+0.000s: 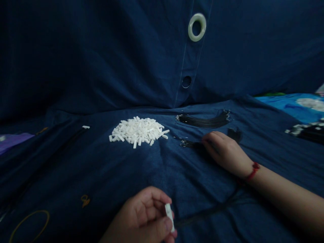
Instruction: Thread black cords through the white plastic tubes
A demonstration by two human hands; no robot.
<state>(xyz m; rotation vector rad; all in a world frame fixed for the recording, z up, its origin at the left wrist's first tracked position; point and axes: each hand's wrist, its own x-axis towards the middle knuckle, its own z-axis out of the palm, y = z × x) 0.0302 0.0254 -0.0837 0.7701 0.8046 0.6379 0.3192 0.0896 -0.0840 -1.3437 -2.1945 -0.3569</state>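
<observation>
Slippage could drop the white piece (169,217) pinched in the left hand (141,216) onto the cloth (101,168), while the right hand (225,152) lies over black wires (188,143), its grip impossible to tell.

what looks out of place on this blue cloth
One white rectangular piece lies alone, well left of the white pile on the dark blue cloth. It looks stray because the other pieces on the cloth are heaped together.
</observation>
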